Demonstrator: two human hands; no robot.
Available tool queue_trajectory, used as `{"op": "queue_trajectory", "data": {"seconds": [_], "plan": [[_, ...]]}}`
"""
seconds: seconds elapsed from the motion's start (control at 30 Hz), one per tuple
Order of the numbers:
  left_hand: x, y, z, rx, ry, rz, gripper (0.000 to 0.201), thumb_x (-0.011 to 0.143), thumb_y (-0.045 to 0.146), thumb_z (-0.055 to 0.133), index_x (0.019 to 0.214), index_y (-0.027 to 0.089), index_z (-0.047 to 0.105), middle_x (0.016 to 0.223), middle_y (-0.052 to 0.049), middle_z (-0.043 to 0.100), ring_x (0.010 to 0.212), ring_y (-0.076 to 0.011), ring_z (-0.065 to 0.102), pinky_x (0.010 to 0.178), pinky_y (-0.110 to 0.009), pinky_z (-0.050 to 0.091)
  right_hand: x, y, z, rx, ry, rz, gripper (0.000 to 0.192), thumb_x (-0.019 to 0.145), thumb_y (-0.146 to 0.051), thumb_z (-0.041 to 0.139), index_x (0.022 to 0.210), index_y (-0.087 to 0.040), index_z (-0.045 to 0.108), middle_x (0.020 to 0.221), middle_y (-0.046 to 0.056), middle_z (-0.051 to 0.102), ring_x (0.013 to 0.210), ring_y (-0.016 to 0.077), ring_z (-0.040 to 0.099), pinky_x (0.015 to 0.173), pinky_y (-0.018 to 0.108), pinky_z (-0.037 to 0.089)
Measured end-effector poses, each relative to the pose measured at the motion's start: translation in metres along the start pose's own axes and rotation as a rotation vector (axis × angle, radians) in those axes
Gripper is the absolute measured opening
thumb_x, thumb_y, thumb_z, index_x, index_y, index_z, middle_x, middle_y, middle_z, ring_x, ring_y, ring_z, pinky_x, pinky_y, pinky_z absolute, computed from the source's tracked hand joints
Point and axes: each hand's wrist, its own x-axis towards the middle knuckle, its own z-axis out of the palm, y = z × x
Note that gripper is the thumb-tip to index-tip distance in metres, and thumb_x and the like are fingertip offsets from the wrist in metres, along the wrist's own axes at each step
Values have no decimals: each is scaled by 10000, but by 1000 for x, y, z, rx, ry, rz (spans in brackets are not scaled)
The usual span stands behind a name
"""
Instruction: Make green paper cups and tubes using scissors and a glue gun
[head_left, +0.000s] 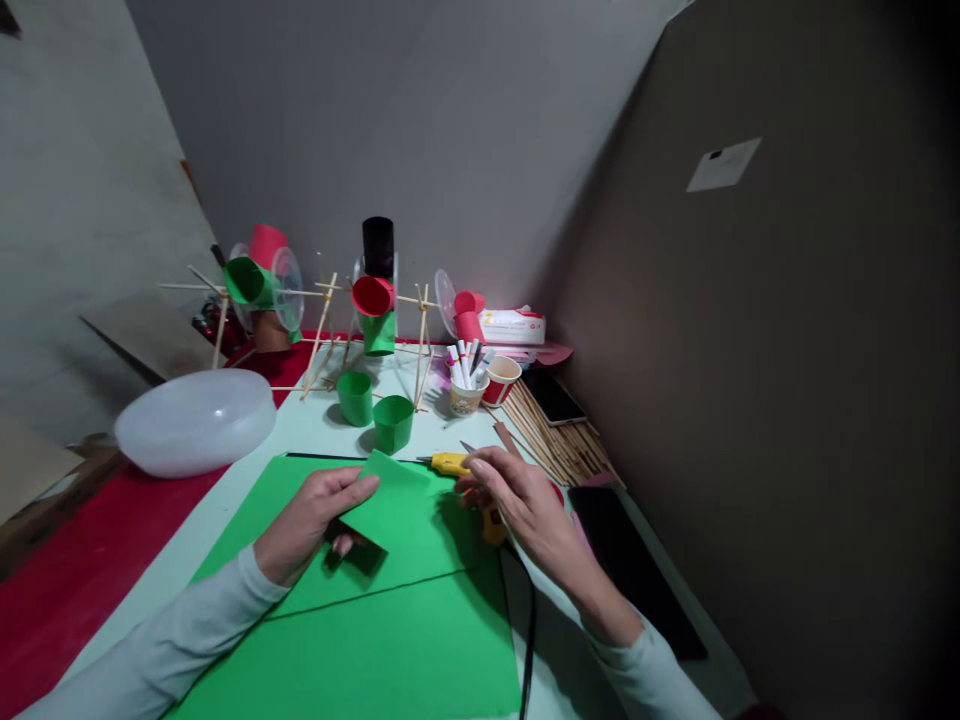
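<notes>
My left hand (pixel 311 520) pinches a cut piece of green paper (pixel 390 500) and lifts it off the large green sheet (pixel 390 640) that lies on the table. My right hand (pixel 517 500) rests over a yellow glue gun (pixel 454 464), fingers curled on its handle, whose black cord (pixel 529 630) runs toward me. Two rolled green paper cups (pixel 375 410) stand just beyond the sheet.
Stick frames with red, green and black paper cups (pixel 375 290) stand at the back. A white plastic bowl (pixel 196 420) lies upside down at left. Cups of markers (pixel 469 385), a bundle of wooden sticks (pixel 562 440), a phone (pixel 553 397) and a dark wall are at right.
</notes>
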Motion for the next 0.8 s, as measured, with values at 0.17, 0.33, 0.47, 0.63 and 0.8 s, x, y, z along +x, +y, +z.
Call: {"op": "queue_trajectory", "data": {"seconds": [0.17,0.33,0.47,0.63,0.8], "plan": [[0,-1,0,-93,33,-20,316,600,330,882,606,156,619,484,68,527,356,-59,433,305,-138,383,-33,40,-50,-442,94,64,176,934,-273,505,997,-159,623,970,172,701,861,297,654,757,400,478],[-2,3,4,-192,41,-43,247,630,297,883,671,140,696,565,22,651,476,-95,552,429,-167,474,-44,66,-44,-645,10,11,305,886,-151,524,1173,-152,627,1119,179,697,1007,314,638,880,439,487],[-2,9,4,-279,35,-29,343,538,353,943,630,108,720,589,-20,691,550,-104,596,560,-184,513,-28,81,-31,-766,14,-50,344,872,-129,527,1204,-135,615,1053,188,710,963,338,649,849,477,498],[0,12,1,-373,26,-31,425,459,410,975,619,103,727,571,-34,690,537,-111,608,566,-201,527,-15,97,-31,-880,35,-152,234,851,-89,484,1028,-130,633,900,162,701,822,307,657,737,420,540],[1,14,-1,-422,15,-29,441,460,418,976,610,91,721,584,-66,697,513,-122,602,512,-212,520,-19,87,-50,-1002,100,-225,271,867,-79,450,1076,-84,623,908,189,677,846,346,640,753,480,545]]}}
